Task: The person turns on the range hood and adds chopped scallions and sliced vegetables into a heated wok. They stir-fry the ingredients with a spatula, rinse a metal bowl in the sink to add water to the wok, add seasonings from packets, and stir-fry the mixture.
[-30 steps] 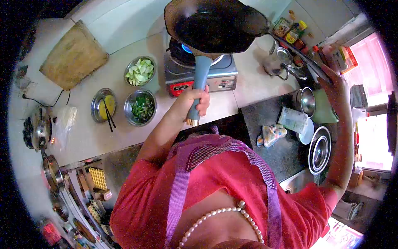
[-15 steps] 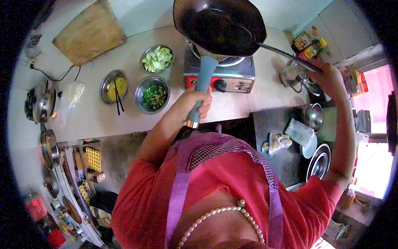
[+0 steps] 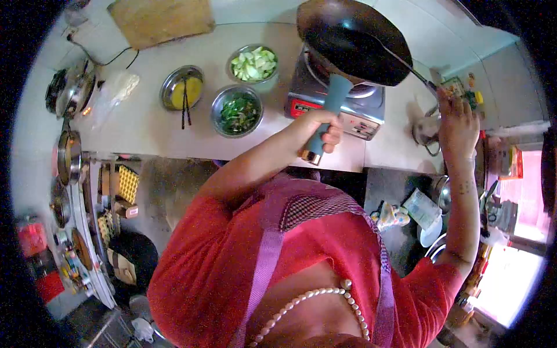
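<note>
My left hand is wrapped round the blue-grey handle of a dark wok. The wok is over the portable stove, its rim leaning away from me; I cannot tell whether its base touches the burner. My right hand grips the end of a long-handled cooking utensil that reaches into the wok. Its head is lost in the dark interior, so ladle or spatula cannot be told apart. Left of the stove are metal bowls with pale green sliced vegetable and chopped greens.
A bowl of yellow liquid, like beaten egg, has dark chopsticks across it. A wooden cutting board leans on the back wall. A metal pot is beside my right hand, with seasoning packets behind.
The view has shifted, so the counter things sit further right. The wok has tilted and turned, and my right hand has come lower and closer, still holding the utensil.
</note>
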`<state>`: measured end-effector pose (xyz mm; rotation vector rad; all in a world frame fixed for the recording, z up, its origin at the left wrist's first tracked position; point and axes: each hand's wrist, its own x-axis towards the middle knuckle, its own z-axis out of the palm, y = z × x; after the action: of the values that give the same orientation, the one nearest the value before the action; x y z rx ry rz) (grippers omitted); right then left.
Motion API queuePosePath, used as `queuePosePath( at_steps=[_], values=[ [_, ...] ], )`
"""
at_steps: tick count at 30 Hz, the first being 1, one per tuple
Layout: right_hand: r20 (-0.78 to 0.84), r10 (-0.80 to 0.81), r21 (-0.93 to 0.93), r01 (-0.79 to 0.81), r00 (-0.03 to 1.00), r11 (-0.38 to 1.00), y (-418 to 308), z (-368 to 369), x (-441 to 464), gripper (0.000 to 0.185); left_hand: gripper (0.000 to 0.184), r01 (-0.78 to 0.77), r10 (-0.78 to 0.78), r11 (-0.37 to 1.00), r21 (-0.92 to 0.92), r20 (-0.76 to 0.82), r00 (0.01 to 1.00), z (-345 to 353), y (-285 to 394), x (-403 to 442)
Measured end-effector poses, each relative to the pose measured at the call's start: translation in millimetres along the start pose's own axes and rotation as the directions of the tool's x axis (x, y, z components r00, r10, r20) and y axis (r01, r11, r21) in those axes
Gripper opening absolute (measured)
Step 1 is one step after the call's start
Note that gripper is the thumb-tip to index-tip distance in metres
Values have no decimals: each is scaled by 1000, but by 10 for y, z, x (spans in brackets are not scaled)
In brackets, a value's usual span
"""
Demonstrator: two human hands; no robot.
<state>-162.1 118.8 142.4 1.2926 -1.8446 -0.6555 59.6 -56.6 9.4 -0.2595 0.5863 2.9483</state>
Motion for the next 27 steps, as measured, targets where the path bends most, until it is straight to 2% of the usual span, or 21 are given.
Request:
queuePosePath(
  at_steps=[4,7,10,13,14,17,20,23,26,27],
  values=[
    [17,27,28,-27,999,999,-248,-14,113,46,11,13,-13,997,-75,-5,1000,-12,-1,-5],
    [-21,24,70,-23,999,997,-127,39,148,44,12,-22,23,1000,22,-30,999,50,30,-60],
    [70,73,212,-86,995,973,77,36,231,39,11,11,-10,1000,28,-67,998,58,54,-71],
    [402,167,317,-308,900,897,184,-184,349,34,15,30,-29,999,16,-63,998,20,54,-45],
    [376,195,378,-341,906,861,216,-219,324,33,15,33,-31,999,28,-52,998,-17,41,-39],
    [455,202,493,-434,867,754,305,-221,310,33,15,31,-30,999,41,-27,999,-102,-7,-53],
    [486,115,525,-395,866,754,402,-97,273,31,14,24,-23,1000,19,-22,999,-118,-12,-76],
    [532,84,632,-461,843,623,461,42,240,31,13,15,-15,1000,9,-29,999,-59,34,-84],
    [498,-108,788,-397,860,472,603,446,235,32,12,25,-26,1000,-18,-54,998,25,89,-80],
    [553,-107,771,-460,826,440,598,451,271,31,10,34,-36,999,-38,-47,998,18,94,-71]
  ],
)
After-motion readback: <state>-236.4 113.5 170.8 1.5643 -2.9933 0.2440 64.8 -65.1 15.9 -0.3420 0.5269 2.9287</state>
